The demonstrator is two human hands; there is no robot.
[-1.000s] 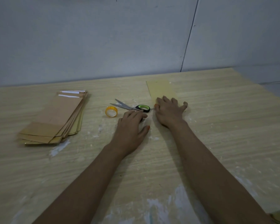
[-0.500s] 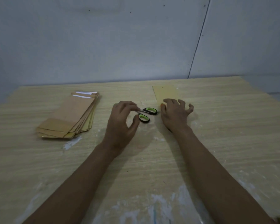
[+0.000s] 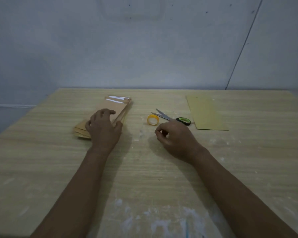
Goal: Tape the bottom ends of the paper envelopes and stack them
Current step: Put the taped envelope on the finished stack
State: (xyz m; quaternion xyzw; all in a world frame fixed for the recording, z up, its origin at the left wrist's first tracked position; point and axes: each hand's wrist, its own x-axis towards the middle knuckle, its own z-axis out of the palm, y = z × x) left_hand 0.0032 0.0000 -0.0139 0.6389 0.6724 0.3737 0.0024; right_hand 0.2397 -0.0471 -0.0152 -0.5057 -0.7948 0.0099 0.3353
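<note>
On the surface [image 3: 144,169] you had a pile of envelopes [image 3: 116,109] at the left, apparently awaiting tape, and one envelope [image 3: 206,114] lying alone at the far right, likely the first finished one. Your left hand [image 3: 103,129] rested with curled fingers on the pile, seemingly taking the top one; your right hand [image 3: 175,140] hung loosely curled, holding nothing, beside the scissors [image 3: 172,116] and tape roll [image 3: 152,119]. Most work remained.

A single head-worn, wide-angle view looks forward and down across the table [image 3: 144,177] toward the wall [image 3: 144,48]. Both forearms enter from the lower edge; the left hand [image 3: 103,129] and right hand [image 3: 175,140] sit mid-frame, at arm's reach.
</note>
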